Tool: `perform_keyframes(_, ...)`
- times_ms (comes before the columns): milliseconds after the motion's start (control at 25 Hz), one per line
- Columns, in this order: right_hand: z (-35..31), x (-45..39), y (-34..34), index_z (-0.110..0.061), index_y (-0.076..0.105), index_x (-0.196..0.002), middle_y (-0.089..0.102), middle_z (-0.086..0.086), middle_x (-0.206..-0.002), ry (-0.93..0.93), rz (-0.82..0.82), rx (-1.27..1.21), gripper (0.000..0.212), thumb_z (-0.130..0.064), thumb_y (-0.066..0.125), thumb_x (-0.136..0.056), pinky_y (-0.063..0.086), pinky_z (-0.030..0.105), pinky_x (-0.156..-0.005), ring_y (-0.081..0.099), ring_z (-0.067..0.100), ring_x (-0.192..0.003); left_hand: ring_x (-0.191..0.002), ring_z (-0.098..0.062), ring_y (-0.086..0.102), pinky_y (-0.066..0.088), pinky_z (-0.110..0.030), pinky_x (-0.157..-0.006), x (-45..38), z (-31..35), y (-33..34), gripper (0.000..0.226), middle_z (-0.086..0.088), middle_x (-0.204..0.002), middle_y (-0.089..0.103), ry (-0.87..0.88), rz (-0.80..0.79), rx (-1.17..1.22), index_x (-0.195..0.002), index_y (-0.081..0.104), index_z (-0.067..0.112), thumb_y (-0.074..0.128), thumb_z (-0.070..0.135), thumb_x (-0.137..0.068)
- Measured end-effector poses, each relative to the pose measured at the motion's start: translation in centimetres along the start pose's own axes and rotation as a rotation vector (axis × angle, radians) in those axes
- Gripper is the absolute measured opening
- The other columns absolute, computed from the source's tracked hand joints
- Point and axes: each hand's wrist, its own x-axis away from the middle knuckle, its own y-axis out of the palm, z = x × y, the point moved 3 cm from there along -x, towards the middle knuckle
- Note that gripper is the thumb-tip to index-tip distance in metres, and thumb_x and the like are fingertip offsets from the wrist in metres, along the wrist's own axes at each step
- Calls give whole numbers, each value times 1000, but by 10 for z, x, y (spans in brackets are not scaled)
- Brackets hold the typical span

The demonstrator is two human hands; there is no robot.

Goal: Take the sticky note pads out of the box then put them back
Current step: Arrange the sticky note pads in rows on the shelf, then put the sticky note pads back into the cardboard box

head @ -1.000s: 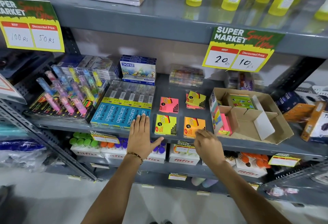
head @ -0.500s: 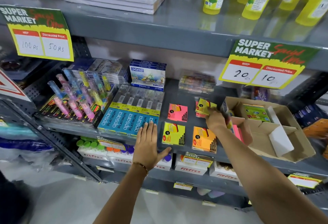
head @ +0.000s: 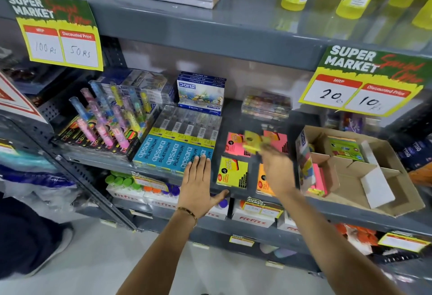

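Right hand point(head: 277, 171) pinches a yellow pad point(head: 253, 143), blurred by motion, lifted above the shelf point(head: 245, 119) between two pink pads. Left pink pad point(head: 235, 144) lies flat, partly covered by the raised one; right pink pad point(head: 277, 139) sits behind the hand. Front row: a yellow pad with red and black print point(head: 232, 172) lying flat, and an orange pad point(head: 263, 181) just beside it, half hidden by the right wrist. All pads are square and shrink-wrapped; label text too small to read.

Left hand point(head: 197, 183) is flat, fingers together, thumb spread, holding nothing, resting at the shelf edge with fingertips on the blue pencil boxes point(head: 174, 152).

Cardboard box point(head: 374, 199) sits at the right of the same shelf, open, with cardboard dividers. Back compartment holds a green pad point(head: 346, 148). Front left compartment holds pink pads standing on edge point(head: 319, 179). The other compartments look bare; a white card point(head: 376, 187) leans inside.
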Motion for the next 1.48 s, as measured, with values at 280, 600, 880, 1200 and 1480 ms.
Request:
perform_keyframes(280,-44,61,37,-7,76,-91,77,7,-94,-189,-128,76,50,0,91,-44,61,30,-65,74,18,-87,-131,-35,30,8,-43,-109,2,2,-4,102,-20,-141,39,-1,-8,39,-136,31,-2,17,79,-76)
perform_keyframes(600,-45,66,39,-6,76,-88,77,9,-92,-176,-120,119,50,-1,92,-41,61,32,-66,74,22,-84,-129,-36,35,23,-50,-106,3,1,-3,99,-21,-138,43,1,-1,30,-135,34,-2,27,76,-74)
perform_keyframes(880,-41,57,24,-5,72,-103,73,11,-109,-36,-57,-119,22,-10,69,-81,53,41,-91,68,26,-102,-127,-35,38,21,-49,-107,2,0,-3,98,-20,-137,45,4,23,61,-134,35,-2,21,77,-77)
perform_keyframes(1200,60,-36,25,-7,44,-135,48,20,-138,344,-317,111,46,-2,49,-89,36,42,-108,46,37,-125,-128,-33,36,18,-50,-107,-2,-3,8,99,-18,-137,45,69,94,127,-134,32,3,34,79,-71)
perform_keyframes(1480,66,-44,26,-12,58,-126,65,21,-119,364,-290,86,39,3,41,-94,46,39,-95,61,37,-108,-123,-31,40,22,-52,-103,-5,-3,14,102,-16,-132,51,59,125,132,-131,35,3,44,79,-62)
